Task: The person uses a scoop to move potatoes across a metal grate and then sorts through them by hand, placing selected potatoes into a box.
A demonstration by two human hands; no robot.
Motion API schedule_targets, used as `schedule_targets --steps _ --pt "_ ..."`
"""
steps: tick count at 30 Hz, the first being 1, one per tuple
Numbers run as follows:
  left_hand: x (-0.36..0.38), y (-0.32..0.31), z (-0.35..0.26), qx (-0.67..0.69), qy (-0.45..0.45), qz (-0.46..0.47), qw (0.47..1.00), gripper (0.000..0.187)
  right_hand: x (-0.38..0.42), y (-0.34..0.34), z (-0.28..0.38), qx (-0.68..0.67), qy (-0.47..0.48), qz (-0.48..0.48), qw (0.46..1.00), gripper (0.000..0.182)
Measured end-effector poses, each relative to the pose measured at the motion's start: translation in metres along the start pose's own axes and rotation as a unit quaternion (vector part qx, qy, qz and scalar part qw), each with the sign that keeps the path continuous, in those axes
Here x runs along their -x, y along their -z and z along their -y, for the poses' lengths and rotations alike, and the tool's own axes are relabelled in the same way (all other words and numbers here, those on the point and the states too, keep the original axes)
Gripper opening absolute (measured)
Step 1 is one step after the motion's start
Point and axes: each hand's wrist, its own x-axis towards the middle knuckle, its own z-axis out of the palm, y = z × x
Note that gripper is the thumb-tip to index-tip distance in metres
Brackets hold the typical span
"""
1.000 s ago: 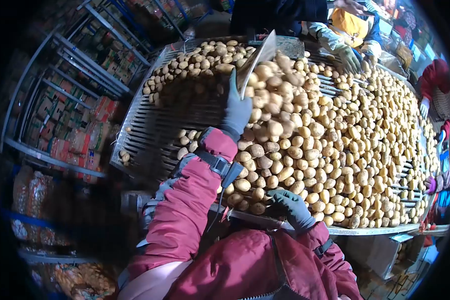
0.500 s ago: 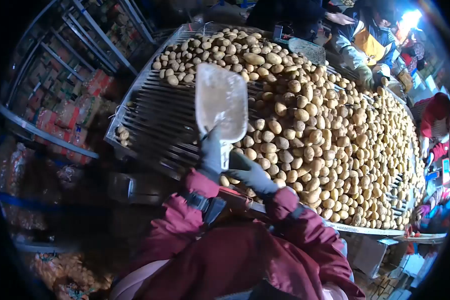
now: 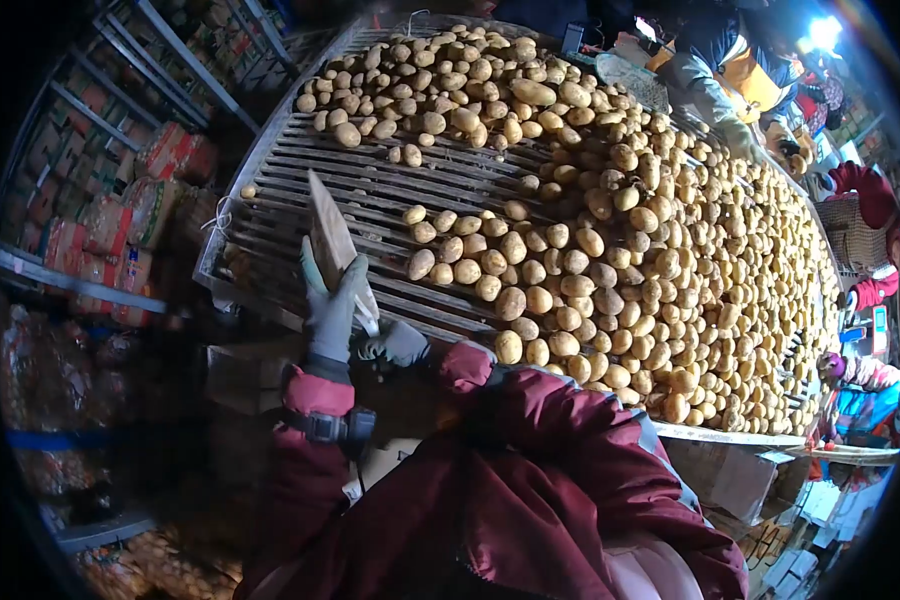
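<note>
A pale scoop [image 3: 334, 235], turned edge-on, is over the slatted sorting table [image 3: 300, 150]. My left hand [image 3: 336, 305], in a grey glove, is closed around the scoop where its blade meets the handle. Lower down, my gloved right hand [image 3: 400, 345] is closed at the handle's end, its fingers partly in shadow. A large heap of potatoes [image 3: 660, 290] spreads right of the scoop. Further potatoes [image 3: 440, 85] lie along the table's far side, with bare slats between them and my hands.
Red-banded sacks [image 3: 175, 155] are stacked behind metal rails [image 3: 185, 70] at left. A co-worker with a yellow apron [image 3: 750, 85] stands across the table, and another in red sleeves [image 3: 865, 195] is at right. Cardboard boxes [image 3: 720, 475] sit below the near edge.
Both hands have moved left with the scoop, which has turned from face-up to edge-on. Several potatoes now lie on slats that were bare, left of the heap.
</note>
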Motion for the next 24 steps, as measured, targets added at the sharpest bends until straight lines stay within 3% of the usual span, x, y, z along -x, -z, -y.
schedule_targets --steps 3,4,6,8,9,10,12,16,17,18,20,23,24 --pt "-0.023 0.008 0.023 0.02 0.141 0.031 0.989 0.09 -0.006 0.006 -0.009 -0.011 -0.011 -0.029 0.999 0.033" --pt "-0.055 0.016 0.109 0.128 0.222 0.143 0.956 0.074 -0.004 0.009 -0.013 -0.021 -0.014 -0.044 0.999 0.032" --pt "-0.032 0.002 0.042 0.192 0.346 0.165 0.903 0.059 0.005 0.024 -0.022 -0.029 -0.004 -0.103 0.994 0.031" --pt "-0.034 -0.029 0.094 0.161 0.339 0.189 0.907 0.049 0.008 0.041 -0.054 -0.022 0.051 -0.196 0.979 0.029" --pt "-0.032 -0.049 0.092 0.168 0.33 0.207 0.905 0.047 0.053 0.052 0.002 -0.118 -0.074 -0.169 0.976 0.023" --pt "-0.029 -0.071 0.088 0.176 0.324 0.225 0.902 0.046 0.071 0.058 0.016 -0.157 -0.093 -0.219 0.958 0.022" --pt "-0.028 -0.123 0.08 0.19 0.307 0.265 0.894 0.044 0.081 0.087 -0.014 -0.206 -0.013 -0.287 0.935 0.018" --pt "-0.02 -0.243 0.062 0.22 0.219 0.345 0.886 0.039 0.159 0.147 0.024 -0.237 -0.022 -0.378 0.895 0.016" --pt "-0.017 -0.271 0.06 0.226 0.199 0.362 0.882 0.037 0.164 0.167 0.01 -0.206 0.068 -0.415 0.883 0.016" --pt "-0.015 -0.299 0.058 0.231 0.192 0.375 0.877 0.036 0.188 0.185 0.02 -0.153 0.09 -0.448 0.876 0.014" --pt "0.004 -0.336 -0.018 0.199 0.312 0.375 0.85 0.03 0.224 0.205 0.035 -0.276 0.026 -0.397 0.875 0.012" --pt "0.024 -0.369 -0.059 0.167 0.241 0.363 0.885 0.035 0.251 0.238 0.025 -0.218 0.093 -0.436 0.868 0.013" --pt "0.033 -0.384 -0.065 0.159 0.212 0.355 0.896 0.038 0.27 0.244 0.034 -0.234 0.064 -0.437 0.866 0.014"
